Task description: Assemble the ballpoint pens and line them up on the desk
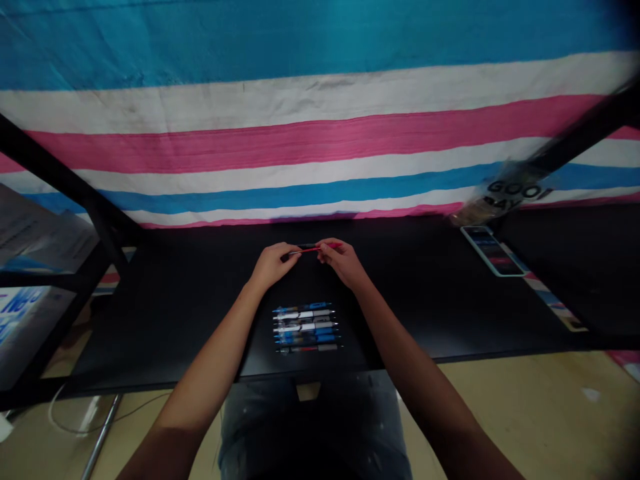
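Observation:
A slim red pen (311,249) spans the gap between my hands, lying level from side to side above the far half of the black table. My left hand (273,265) pinches its left end, which looks thin. The right end, a brighter red, sits in the closed fingers of my right hand (342,263). Just behind it shows a dark stick-like thing (305,245), too dim to name. Nearer to me, between my forearms, several pens (306,327) in blue, white and black lie side by side in a neat stack of rows.
On the right of the black table (410,313) lies a phone (493,251) in a pale case, beside a clear printed bag (505,197). Boxes (30,327) stand at the left beyond the black frame. A striped sheet (320,147) hangs behind the table.

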The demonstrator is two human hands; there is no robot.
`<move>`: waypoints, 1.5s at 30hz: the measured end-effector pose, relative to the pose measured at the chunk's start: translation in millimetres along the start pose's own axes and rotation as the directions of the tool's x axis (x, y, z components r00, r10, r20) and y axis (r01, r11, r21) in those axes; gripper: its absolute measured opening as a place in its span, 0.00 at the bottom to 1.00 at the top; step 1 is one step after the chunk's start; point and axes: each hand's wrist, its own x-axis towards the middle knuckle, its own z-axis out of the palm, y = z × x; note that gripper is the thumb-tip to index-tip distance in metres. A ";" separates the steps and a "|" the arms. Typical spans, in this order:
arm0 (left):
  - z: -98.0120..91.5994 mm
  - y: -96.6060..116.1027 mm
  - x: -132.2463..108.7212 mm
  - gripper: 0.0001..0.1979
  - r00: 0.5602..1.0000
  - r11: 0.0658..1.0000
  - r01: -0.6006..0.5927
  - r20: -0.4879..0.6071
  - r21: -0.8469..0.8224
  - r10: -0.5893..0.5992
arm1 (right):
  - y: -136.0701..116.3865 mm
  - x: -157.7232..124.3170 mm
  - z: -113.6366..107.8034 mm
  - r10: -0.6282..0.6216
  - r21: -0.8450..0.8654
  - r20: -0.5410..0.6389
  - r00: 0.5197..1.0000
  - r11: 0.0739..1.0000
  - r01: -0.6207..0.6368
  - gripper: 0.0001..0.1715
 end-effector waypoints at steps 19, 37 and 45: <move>-1.7 4.6 -0.3 0.08 0.999 0.998 0.020 -0.033 0.052 -0.019 | 4.3 1.8 -0.7 -0.074 -0.225 0.026 0.997 0.971 0.078 0.14; -2.7 -1.9 -0.4 0.17 0.986 0.988 0.146 -0.072 -0.055 -0.150 | -1.7 1.0 -0.7 -0.040 -0.224 -0.055 0.998 0.974 0.027 0.20; -3.8 -3.1 1.2 0.13 0.989 0.996 0.093 -0.113 -0.017 -0.094 | 1.0 2.3 -1.8 -0.082 -0.245 -0.054 0.995 0.967 0.066 0.16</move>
